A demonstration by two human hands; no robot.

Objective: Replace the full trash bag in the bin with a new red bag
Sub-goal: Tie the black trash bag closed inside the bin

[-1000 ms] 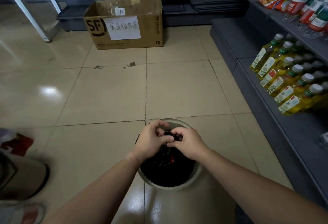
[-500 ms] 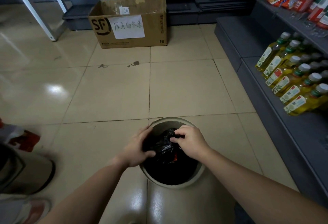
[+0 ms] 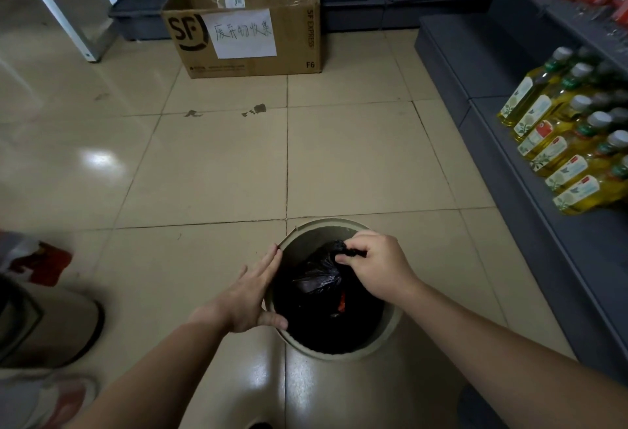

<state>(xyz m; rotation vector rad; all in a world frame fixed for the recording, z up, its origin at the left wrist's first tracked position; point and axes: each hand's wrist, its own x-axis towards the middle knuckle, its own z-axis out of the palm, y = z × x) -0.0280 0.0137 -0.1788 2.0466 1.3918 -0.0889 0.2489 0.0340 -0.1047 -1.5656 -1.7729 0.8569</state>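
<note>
Left hand [image 3: 249, 296] moved off black bag [image 3: 319, 275] to bin [image 3: 384, 337] rim, flat.

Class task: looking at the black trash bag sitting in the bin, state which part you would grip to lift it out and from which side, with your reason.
Grip the black trash bag by its bunched, twisted neck, coming straight down from above. The bin wall surrounds its sides, and the right hand already pinches that neck.

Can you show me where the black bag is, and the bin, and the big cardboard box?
black bag [image 3: 317, 275], head view, on its crinkled gathered top.
bin [image 3: 339, 355], head view, on the near rim.
cardboard box [image 3: 292, 51], head view, on its brown front face.
</note>
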